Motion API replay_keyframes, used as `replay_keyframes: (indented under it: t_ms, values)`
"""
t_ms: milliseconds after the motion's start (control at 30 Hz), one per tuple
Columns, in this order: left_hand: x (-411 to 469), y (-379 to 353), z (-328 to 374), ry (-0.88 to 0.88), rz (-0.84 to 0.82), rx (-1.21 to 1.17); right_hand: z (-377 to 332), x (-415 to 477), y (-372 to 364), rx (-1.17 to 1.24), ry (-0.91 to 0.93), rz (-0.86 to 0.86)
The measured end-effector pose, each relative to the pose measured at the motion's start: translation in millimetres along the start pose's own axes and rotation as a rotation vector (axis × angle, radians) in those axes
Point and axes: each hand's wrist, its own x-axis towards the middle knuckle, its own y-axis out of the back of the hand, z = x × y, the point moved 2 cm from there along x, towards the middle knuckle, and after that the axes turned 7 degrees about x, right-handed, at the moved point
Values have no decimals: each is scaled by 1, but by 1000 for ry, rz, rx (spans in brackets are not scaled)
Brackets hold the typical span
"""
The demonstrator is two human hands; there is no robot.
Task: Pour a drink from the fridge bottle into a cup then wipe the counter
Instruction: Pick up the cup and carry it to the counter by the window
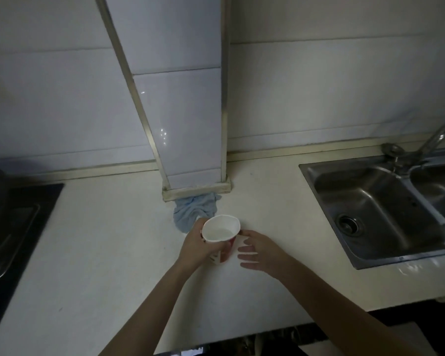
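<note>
Dim kitchen, pale counter (100, 253) with a steel sink (370, 209) to the right and a dark hob (16, 240) to the left. The paper cup (221, 233), white inside with red print, is held in the left hand (199, 249), fingers wrapped round its wall; the cup leans slightly toward the camera, base at or just above the counter, cannot tell which. Pale liquid shows low in the bottom, so it seems some drink is already in it. The right hand (258, 250) sits just beside the cup, fingers spread and flat, thumb near the rim, gripping nothing. No bottle in view. A crumpled blue cloth (193, 211) lies just behind the cup, against the foot of the tiled column (180, 111). Risks, as judged: thin paper wall, so a firm squeeze could buckle the rim and slop liquid over; the lean could tip it if the hand lets go before the base sits flat. Reaching over the cup for the cloth with either hand could knock it, since the cloth lies directly behind it. Poor light makes small spills on the pale surface hard to spot, so wiping may miss patches.
</note>
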Motion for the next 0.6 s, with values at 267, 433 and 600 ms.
replay_keyframes:
  t_ms: [267, 433, 600]
  values:
    - [6, -11, 34, -154, -98, 75, 8, -18, 21, 156, 20, 16]
    - [-1, -15, 67, -286, -198, 28, 24, -36, 31, 402, 83, -26]
    - [-15, -27, 98, -428, -347, 43, 32, -67, 52, 564, 203, -2]
